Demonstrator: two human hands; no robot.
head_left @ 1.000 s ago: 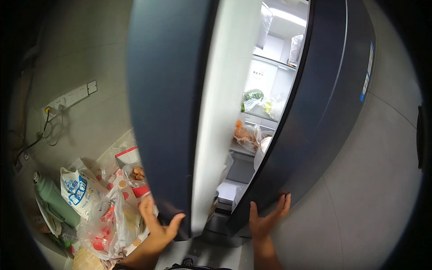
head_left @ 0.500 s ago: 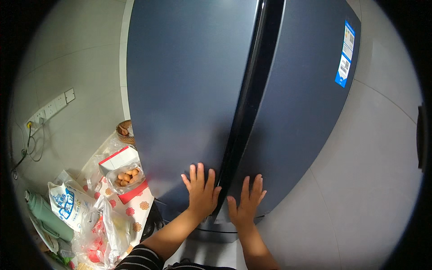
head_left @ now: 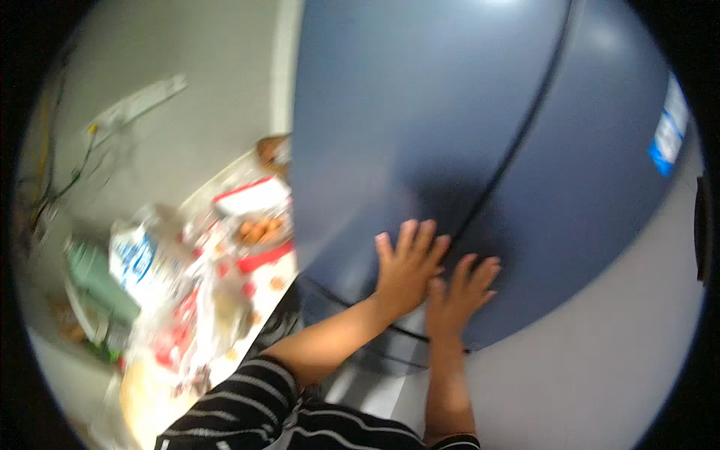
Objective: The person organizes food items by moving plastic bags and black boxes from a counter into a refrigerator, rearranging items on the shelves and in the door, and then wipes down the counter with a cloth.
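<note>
The dark blue fridge doors (head_left: 465,135) fill the upper middle and right of the view, shut, a thin dark seam curving between them. The left hand (head_left: 405,266) lies flat on the left door beside the seam, grip released, fingers spread. The right hand (head_left: 457,292) presses flat just beside it, equally released. Motion blur smears everything. To the left, a cluttered table (head_left: 225,187) carries plastic bags (head_left: 142,255), a box of round food (head_left: 259,229) and a green bottle (head_left: 97,277), details unreadable. A pale wall (head_left: 187,150) rises behind.

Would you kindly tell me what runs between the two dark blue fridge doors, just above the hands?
In the head view, only a thin dark seam separates the left door from the right door.
</note>
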